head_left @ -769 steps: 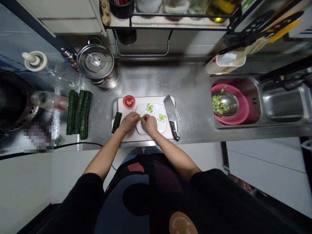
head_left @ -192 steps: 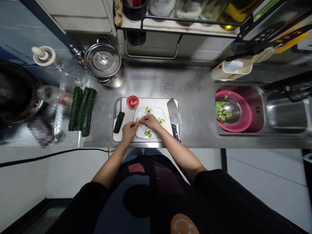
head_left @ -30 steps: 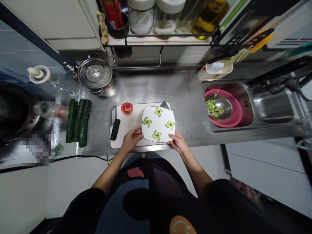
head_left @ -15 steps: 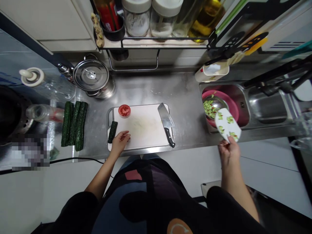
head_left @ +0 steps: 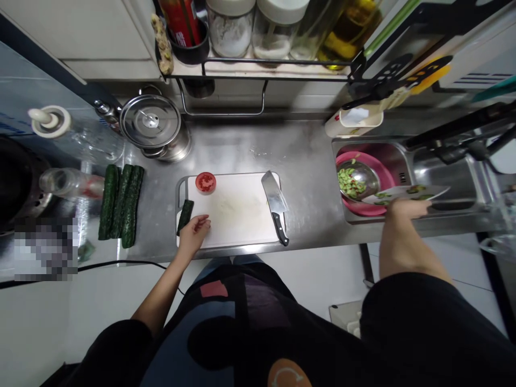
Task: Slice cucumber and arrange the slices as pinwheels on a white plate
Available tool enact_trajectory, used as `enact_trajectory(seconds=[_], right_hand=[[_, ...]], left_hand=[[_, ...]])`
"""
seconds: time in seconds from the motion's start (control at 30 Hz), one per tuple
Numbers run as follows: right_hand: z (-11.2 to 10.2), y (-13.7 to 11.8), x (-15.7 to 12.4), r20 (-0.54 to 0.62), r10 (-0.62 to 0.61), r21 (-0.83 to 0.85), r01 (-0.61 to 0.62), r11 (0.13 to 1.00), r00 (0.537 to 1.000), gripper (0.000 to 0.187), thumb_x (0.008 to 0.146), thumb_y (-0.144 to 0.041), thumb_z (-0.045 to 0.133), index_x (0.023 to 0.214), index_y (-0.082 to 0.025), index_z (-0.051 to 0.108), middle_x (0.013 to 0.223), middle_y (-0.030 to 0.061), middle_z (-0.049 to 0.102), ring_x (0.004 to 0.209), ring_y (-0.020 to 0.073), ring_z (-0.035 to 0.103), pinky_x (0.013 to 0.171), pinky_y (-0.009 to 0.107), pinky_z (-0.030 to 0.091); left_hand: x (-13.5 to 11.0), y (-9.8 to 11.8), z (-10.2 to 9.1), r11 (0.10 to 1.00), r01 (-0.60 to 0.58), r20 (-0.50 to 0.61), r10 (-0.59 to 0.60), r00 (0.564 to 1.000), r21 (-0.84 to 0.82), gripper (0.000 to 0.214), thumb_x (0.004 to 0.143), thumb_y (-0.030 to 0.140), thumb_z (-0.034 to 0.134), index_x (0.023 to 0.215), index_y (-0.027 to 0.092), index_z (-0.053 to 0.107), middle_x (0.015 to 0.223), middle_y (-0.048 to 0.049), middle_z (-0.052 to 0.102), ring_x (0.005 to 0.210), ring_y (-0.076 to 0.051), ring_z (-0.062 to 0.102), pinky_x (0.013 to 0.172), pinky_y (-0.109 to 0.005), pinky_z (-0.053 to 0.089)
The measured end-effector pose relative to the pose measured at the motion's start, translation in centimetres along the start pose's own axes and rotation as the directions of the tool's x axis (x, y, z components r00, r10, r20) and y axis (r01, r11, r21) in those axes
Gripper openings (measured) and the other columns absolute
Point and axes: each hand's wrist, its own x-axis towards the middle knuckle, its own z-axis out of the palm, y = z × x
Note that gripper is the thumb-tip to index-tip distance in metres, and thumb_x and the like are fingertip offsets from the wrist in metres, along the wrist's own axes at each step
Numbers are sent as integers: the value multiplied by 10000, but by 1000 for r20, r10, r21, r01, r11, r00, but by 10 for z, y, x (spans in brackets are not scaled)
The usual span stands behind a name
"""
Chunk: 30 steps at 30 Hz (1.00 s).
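My right hand (head_left: 407, 208) grips a thin white plate (head_left: 431, 191) with green and red patches, seen nearly edge-on over the sink; whether the patches are print or food I cannot tell. Just left of it, a metal bowl (head_left: 371, 183) of chopped green and red pieces (head_left: 350, 181) sits inside a pink basin (head_left: 386, 167). My left hand (head_left: 194, 232) rests at the cutting board's (head_left: 237, 215) lower left, fingers loosely curled and apart, holding nothing. A short cucumber piece (head_left: 185, 215) lies beside it. On the board are a small red dish (head_left: 206, 183) and a cleaver (head_left: 274, 193).
Several whole cucumbers (head_left: 121, 204) lie left of the board. Behind them stand a lidded steel pot (head_left: 151, 123) and a glass jar (head_left: 76, 137). A rack (head_left: 274, 78) with jars and bottles overhangs the counter (head_left: 242, 145). A utensil holder (head_left: 355, 122) stands behind the sink (head_left: 407, 188).
My right hand has moved right and forward over the sink's edge, turning the plate from face-up to nearly edge-on. My left hand has barely moved.
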Motion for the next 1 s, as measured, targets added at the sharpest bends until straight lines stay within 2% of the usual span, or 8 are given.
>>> enact_trajectory(seconds=[0.07, 0.1, 0.17, 0.2, 0.27, 0.53, 0.83, 1.0], right_hand=[[-4, -4, -7, 19, 71, -157, -67, 985, 997, 379, 738, 29, 538, 1091, -98, 479, 1144, 367, 515, 1186, 376, 529, 959, 541, 399], [-7, -5, -10, 67, 71, -254, -52, 966, 995, 404, 720, 28, 582, 1088, -112, 489, 1122, 343, 536, 1177, 362, 533, 947, 513, 404], [-12, -7, -15, 241, -32, -397, 129, 909, 970, 366, 741, 0, 596, 1070, -134, 507, 1080, 305, 563, 1129, 334, 551, 898, 479, 405], [-14, -8, -17, 335, -85, -430, 232, 873, 938, 319, 770, -16, 574, 1057, -142, 514, 1060, 290, 571, 1096, 320, 562, 872, 470, 399], [-16, -10, -19, 427, -149, -445, 351, 824, 892, 261, 821, -24, 510, 1052, -144, 525, 1036, 279, 579, 1047, 304, 575, 835, 456, 388], [-18, -25, -13, 526, -187, -524, 490, 696, 829, 315, 895, -53, 456, 1195, -103, 539, 1084, 334, 579, 1039, 308, 596, 797, 417, 376], [-20, -38, -13, 602, -172, -638, 599, 484, 780, 371, 969, -166, 351, 1305, -106, 496, 1085, 273, 605, 1008, 286, 606, 764, 337, 391], [-24, -40, -16, 596, -190, -632, 602, 487, 780, 363, 953, -178, 361, 1279, -111, 506, 1078, 253, 611, 987, 273, 599, 782, 336, 400]], left_hand=[[-1, -3, -2, 1000, 4, -11, -4, 1000, -1, 612, 585, 639, 699, 962, 157, 674, 814, -48, 685, 715, -140, 627, 707, -261, 507], [-1, -4, -3, 1000, 6, -14, -6, 1000, -3, 607, 589, 634, 699, 963, 157, 676, 814, -50, 684, 714, -139, 627, 705, -258, 507], [-2, -6, -3, 1000, 10, -17, -10, 1000, -10, 593, 595, 622, 700, 961, 155, 680, 804, -50, 682, 706, -137, 626, 694, -251, 508], [-2, -6, -2, 1000, 9, -14, -10, 1000, -12, 587, 597, 618, 701, 957, 155, 682, 799, -50, 682, 704, -136, 625, 689, -249, 508], [-2, -6, -1, 1000, 3, -4, -3, 1000, -9, 574, 601, 615, 699, 947, 157, 685, 798, -51, 684, 705, -139, 626, 689, -250, 509], [-1, -4, 0, 999, -29, 4, 29, 1000, 35, 513, 639, 587, 690, 931, 165, 688, 818, -55, 694, 725, -152, 637, 707, -260, 518], [0, -4, 0, 994, -47, -1, 48, 999, 95, 523, 659, 602, 643, 938, 162, 690, 809, -55, 696, 719, -150, 630, 698, -261, 508], [0, -5, 0, 990, -67, 1, 68, 998, 122, 522, 687, 604, 621, 955, 161, 687, 812, -56, 697, 724, -150, 634, 694, -262, 515]])
